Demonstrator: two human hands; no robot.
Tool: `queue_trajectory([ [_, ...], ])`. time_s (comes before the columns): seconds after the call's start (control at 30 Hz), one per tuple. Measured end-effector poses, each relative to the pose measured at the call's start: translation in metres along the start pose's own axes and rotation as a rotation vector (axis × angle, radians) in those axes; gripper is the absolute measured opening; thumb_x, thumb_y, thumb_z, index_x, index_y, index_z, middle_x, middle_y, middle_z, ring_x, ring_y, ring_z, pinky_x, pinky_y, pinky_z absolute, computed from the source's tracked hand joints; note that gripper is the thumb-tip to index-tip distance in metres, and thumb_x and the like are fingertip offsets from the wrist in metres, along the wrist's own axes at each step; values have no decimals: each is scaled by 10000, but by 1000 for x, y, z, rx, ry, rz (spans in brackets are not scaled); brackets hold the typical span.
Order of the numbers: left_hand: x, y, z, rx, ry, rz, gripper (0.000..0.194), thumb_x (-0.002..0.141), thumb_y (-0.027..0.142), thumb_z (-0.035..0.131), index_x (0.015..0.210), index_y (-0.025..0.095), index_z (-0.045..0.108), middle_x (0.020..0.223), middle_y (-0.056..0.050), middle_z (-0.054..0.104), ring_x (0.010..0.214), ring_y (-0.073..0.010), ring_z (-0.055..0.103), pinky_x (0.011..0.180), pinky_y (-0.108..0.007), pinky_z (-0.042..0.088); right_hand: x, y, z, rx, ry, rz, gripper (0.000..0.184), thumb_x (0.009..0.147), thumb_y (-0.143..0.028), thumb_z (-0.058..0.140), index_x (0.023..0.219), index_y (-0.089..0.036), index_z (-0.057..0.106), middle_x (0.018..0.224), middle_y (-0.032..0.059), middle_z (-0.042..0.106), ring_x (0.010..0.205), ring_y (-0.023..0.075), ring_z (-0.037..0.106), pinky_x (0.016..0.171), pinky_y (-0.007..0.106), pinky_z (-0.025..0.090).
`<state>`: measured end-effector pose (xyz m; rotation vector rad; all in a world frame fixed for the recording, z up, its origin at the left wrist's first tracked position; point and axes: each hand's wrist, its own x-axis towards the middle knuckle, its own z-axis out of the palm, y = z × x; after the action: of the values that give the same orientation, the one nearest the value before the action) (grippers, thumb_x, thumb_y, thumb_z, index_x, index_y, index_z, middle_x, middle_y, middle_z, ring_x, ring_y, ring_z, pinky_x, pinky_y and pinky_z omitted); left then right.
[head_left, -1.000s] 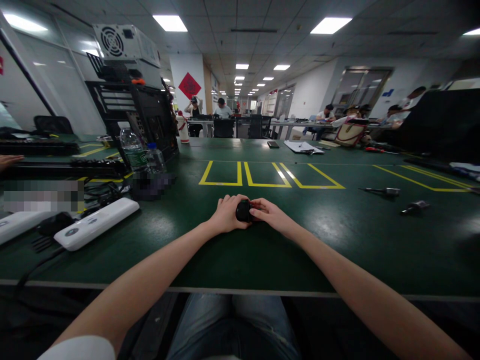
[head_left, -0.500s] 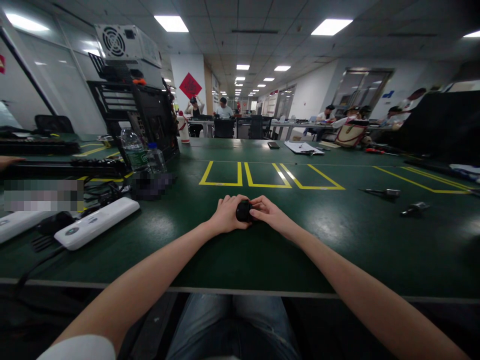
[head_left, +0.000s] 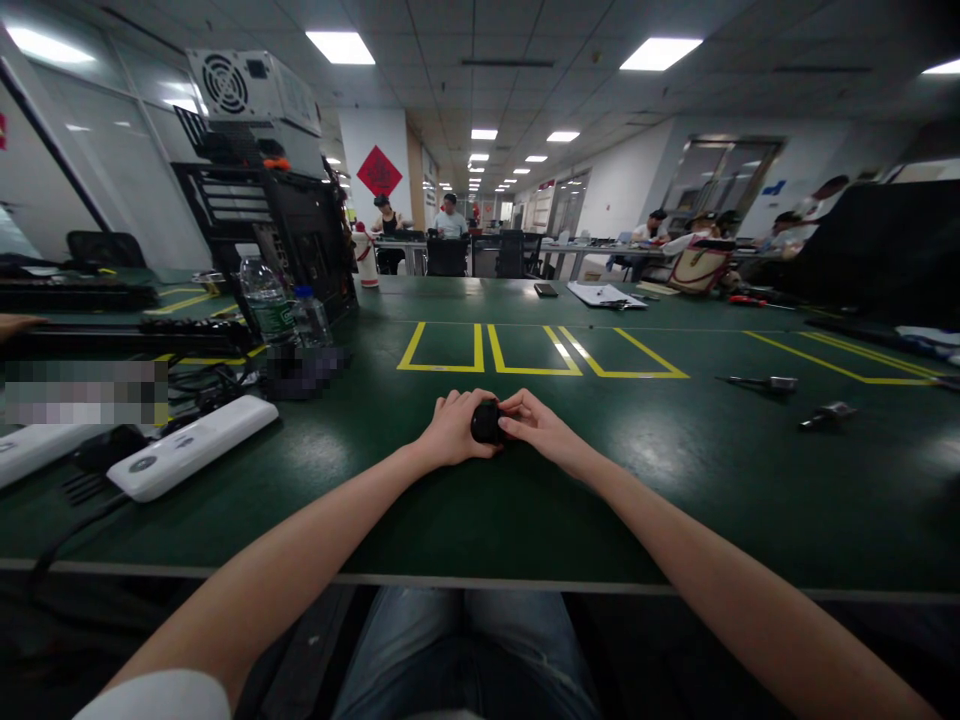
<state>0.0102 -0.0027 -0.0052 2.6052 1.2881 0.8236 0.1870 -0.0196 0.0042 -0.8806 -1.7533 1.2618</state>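
A small, round black object (head_left: 486, 422) is between my two hands, low over the green table (head_left: 480, 520); its exact kind is too dark to make out. My left hand (head_left: 455, 428) curls around its left side, with the thumb along the near edge. From the right, my right hand (head_left: 536, 425) pinches the object's right side between thumb and fingers. Part of the object is hidden by the fingers. Beyond the hands, yellow tape outlines (head_left: 532, 371) mark the tabletop.
To the left lie a white power strip (head_left: 193, 448) and black cables, near a plastic bottle (head_left: 266, 300) and an open computer case (head_left: 300, 220). Two small metal-and-black items, one a dark piece (head_left: 827, 416), lie right. A clipboard (head_left: 606, 296) and phone (head_left: 546, 290) are farther back.
Both hands stay on the black object with hardly any movement. In the background, a seated person has lowered their raised arms.
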Motion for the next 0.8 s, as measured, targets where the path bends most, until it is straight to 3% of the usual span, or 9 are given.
queue_trajectory([
  [0.17,0,0,2,15,8,1,611,542,418,643,1072,266,380,974,-15,508,868,-229,420,735,-336,303,3,5,-2,-6,2,78,279,722,-306,549,967,-203,463,1010,43,504,922,173,510,774,352,443],
  [0.37,0,1,0,21,1,-4,619,541,410,645,1079,265,374,978,-18,508,866,-231,421,731,-337,307,0,3,-3,15,-60,-12,335,655,-247,630,931,-213,442,953,13,529,935,157,509,841,351,403],
  [0.53,0,2,-1,14,7,-1,619,543,426,646,1077,266,378,977,-17,508,865,-228,426,737,-341,313,1,2,-1,2,3,-5,218,719,-321,555,877,-207,457,884,8,540,858,149,530,789,348,424],
  [0.7,0,2,-1,9,9,6,604,545,427,644,1067,264,386,971,-18,510,861,-227,427,732,-340,318,3,5,-3,-32,17,61,281,720,-339,548,953,-199,474,975,36,532,929,176,510,817,377,412],
  [0.8,0,2,-3,10,9,9,602,547,428,643,1066,262,388,969,-19,512,860,-227,429,731,-343,321,2,3,-3,-10,-41,18,286,693,-291,587,935,-194,471,996,34,525,958,171,504,854,371,393],
])
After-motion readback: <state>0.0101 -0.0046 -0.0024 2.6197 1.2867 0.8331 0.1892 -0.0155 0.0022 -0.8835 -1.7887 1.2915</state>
